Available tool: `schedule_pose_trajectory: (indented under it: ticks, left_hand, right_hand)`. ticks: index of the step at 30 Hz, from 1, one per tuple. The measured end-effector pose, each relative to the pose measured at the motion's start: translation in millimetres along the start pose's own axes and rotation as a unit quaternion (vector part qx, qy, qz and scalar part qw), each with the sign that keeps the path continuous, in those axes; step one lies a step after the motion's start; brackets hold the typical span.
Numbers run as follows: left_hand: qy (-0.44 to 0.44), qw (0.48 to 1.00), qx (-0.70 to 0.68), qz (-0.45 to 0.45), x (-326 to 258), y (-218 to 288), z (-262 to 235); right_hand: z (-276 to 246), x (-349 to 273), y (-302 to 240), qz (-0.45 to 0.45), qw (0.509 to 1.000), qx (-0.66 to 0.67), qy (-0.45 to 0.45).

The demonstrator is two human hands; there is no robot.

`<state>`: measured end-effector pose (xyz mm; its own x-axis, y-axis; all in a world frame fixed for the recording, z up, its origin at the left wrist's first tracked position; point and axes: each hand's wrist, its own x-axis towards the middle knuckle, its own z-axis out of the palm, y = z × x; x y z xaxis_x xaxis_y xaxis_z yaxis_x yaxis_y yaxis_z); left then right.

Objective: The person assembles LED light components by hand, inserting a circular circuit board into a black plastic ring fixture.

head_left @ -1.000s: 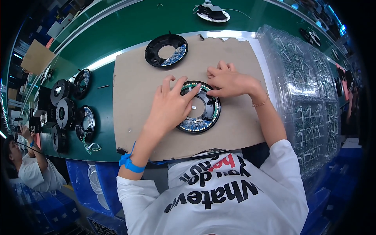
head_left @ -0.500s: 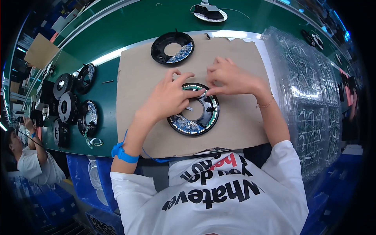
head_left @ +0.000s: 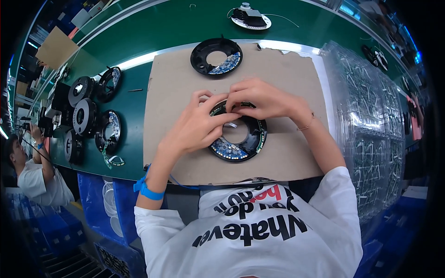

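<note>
On the cardboard sheet [head_left: 172,88] in front of me lies a black ring-shaped housing [head_left: 257,147]. A blue circuit board [head_left: 231,150] fills its near part, and a green strip with small pale squares lines the inner rim. My left hand [head_left: 197,123] grips the ring at its left and far side, fingers bent. Across the far rim, my right hand [head_left: 262,99] bends down with its fingers pinched close to the left fingertips. What the right fingertips hold is hidden. Farther off lies a second black ring housing [head_left: 197,59] with a similar blue board.
To the left, on the green bench [head_left: 132,111], stand several round black units [head_left: 83,116] and a housing with a loose strip [head_left: 113,160]. Clear plastic trays [head_left: 366,125] of small boards are stacked at the right. A white round device [head_left: 251,19] sits at the back. Another person [head_left: 41,176] works at far left.
My right hand has moved left and down over the far rim, its fingers now closer to the left hand's. The whole view has shifted slightly, so objects appear farther right.
</note>
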<state>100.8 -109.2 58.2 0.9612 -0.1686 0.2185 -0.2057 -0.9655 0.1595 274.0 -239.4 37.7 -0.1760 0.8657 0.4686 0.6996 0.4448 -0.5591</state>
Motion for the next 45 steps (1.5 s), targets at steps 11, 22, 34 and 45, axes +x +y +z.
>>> schedule_pose_trajectory:
  ticks: [11, 22, 34, 45]
  left_hand:
    - [0.097, 0.992, -0.001, -0.078, -33.9, 5.3, -0.1]
    - [0.152, 0.982, -0.035, -0.108, -46.1, 20.4, 0.8]
    - [0.066, 0.989, 0.041, -0.125, -43.1, 35.5, 1.7]
    - [0.095, 0.986, 0.055, -0.124, -45.4, 31.5, 6.6]
  right_hand:
    - [5.2, 5.9, -7.6, 0.049, 0.996, -0.004, -0.077]
    - [14.2, -2.0, -9.7, 0.014, 0.991, -0.097, -0.094]
    - [23.4, 0.2, -10.6, -0.048, 0.992, -0.11, -0.041]
    - [30.1, 1.7, 0.7, -0.037, 0.998, 0.043, -0.003]
